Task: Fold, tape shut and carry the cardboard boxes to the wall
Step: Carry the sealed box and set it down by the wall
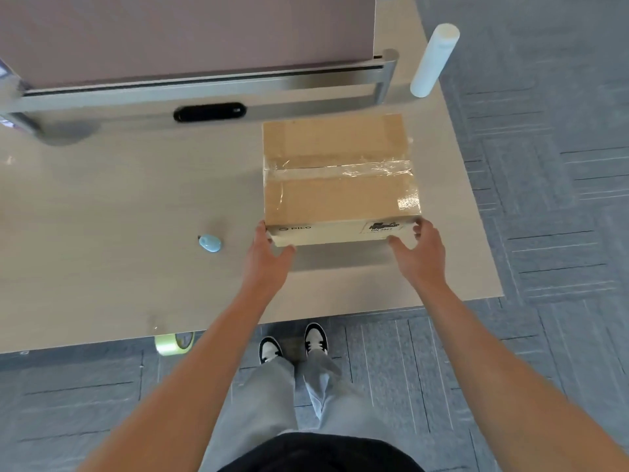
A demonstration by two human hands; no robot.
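Fingers of the left hand curl round the box's near-left corner, thumb under the front edge; the right hand grips the near-right corner likewise. Box taped shut, sits on the surface near its right end. Risk: corner-only hold, box could slip or tilt when lifted. Blue cutter lies left, tape roll at the near edge.

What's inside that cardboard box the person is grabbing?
That cannot be seen. The cardboard box is closed, with clear tape across the seam of its top flaps. Only its outside shows, including a shipping label on the near side, between the left hand and right hand.
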